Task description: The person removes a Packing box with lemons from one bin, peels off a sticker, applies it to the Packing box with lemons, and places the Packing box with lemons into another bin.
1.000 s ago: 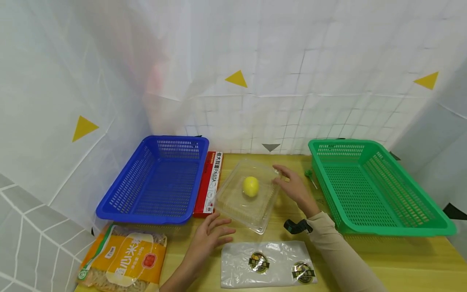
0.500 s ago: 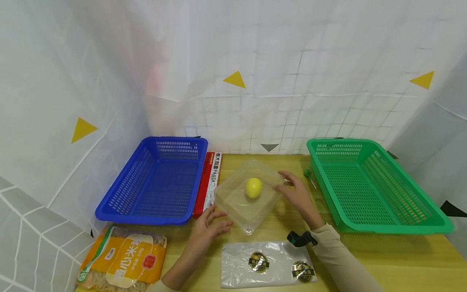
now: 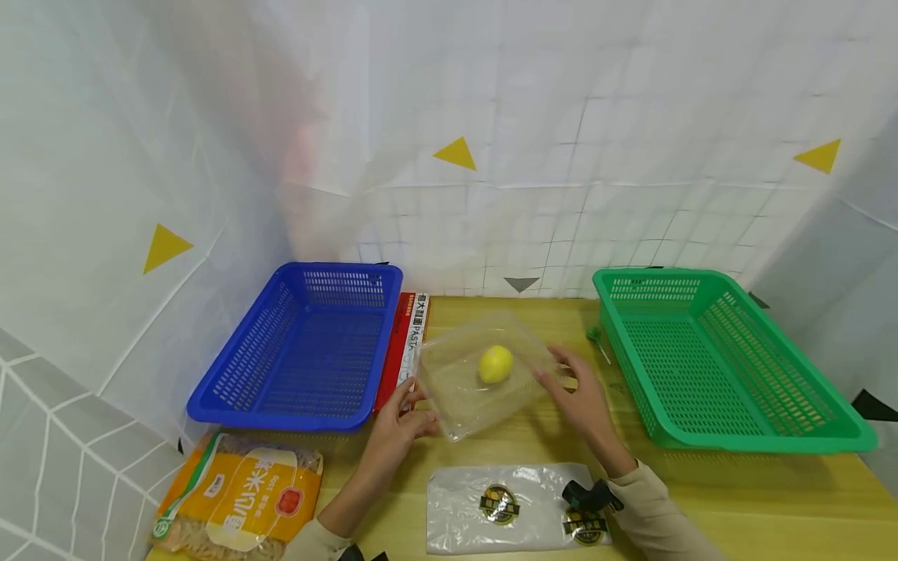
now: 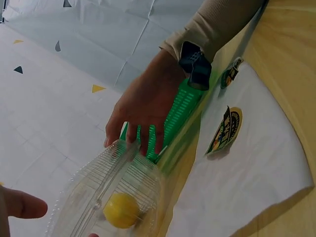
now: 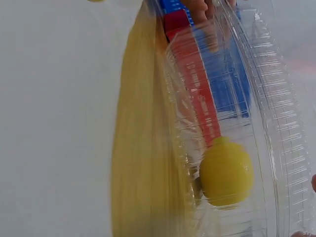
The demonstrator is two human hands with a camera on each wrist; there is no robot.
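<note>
A clear plastic clamshell container [image 3: 456, 405] with a yellow lemon [image 3: 495, 364] inside is between my two hands, tilted. My left hand [image 3: 393, 428] holds its left side, fingers and thumb at the edge. At the opposite side my right hand [image 3: 582, 393] grips the rim with bent fingers. Through the clear wall the lemon [image 4: 122, 210] shows in the left wrist view, with the right hand's fingers [image 4: 143, 138] on the container's edge. In the right wrist view the lemon [image 5: 226, 172] sits low in the container, and the left hand [image 5: 202, 15] shows at its far end.
A blue basket [image 3: 281, 421] stands left, beside a red pasta box [image 3: 400, 335]. A green basket [image 3: 758, 444] is at right, with a small green-headed stick [image 3: 596, 336] near it. An orange noodle bag [image 3: 242, 499] and a flat plastic bag [image 3: 519, 506] lie in front.
The container has turned and shifted slightly right, its front corner swinging left. My left hand has come up to its left edge; the right hand has moved slightly down and right with it.
</note>
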